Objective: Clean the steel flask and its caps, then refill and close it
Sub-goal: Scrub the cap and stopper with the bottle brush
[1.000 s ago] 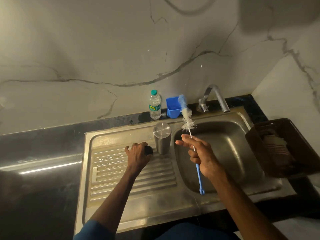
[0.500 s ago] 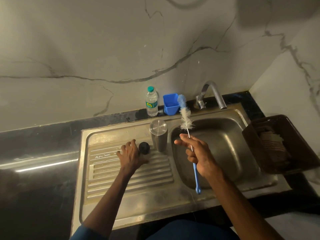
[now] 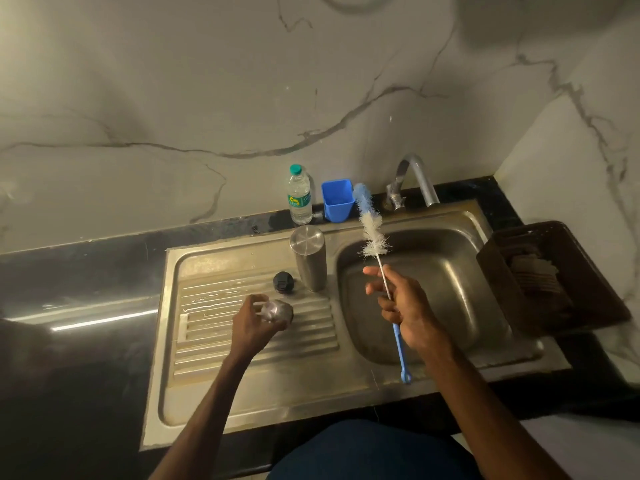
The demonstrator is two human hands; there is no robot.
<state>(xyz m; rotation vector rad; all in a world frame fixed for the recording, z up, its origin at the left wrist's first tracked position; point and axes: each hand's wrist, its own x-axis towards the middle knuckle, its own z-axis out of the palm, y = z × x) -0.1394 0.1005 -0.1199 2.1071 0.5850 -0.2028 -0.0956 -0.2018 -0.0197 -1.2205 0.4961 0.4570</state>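
One steel cap [image 3: 275, 310] is gripped in the curled left hand [image 3: 252, 325] above the drainboard [image 3: 214, 344]; one black cap [image 3: 284, 281] and one steel flask [image 3: 310, 263] are stood just beyond. One bottle brush [image 3: 372, 233] is pinched at its stem by the right hand [image 3: 405, 306]. Cap scrubbing is judged current; brush and cap must be brought together.

Front half of drainboard [image 3: 249, 375] is open, so the near edge is free to come in from. At its back right, flask [image 3: 309, 261] stands upright at the basin rim with black cap [image 3: 284, 281] just left of it. Left hand [image 3: 254, 325] with steel cap [image 3: 276, 311] is in front of those. Basin [image 3: 450, 289] is open on the right. Brush [image 3: 373, 233] in right hand [image 3: 405, 304] slants over its left side (bristles near tap [image 3: 415, 178]). Bottle [image 3: 300, 197] and cup [image 3: 337, 201] line the back wall. Basket [image 3: 554, 271] blocks the right.
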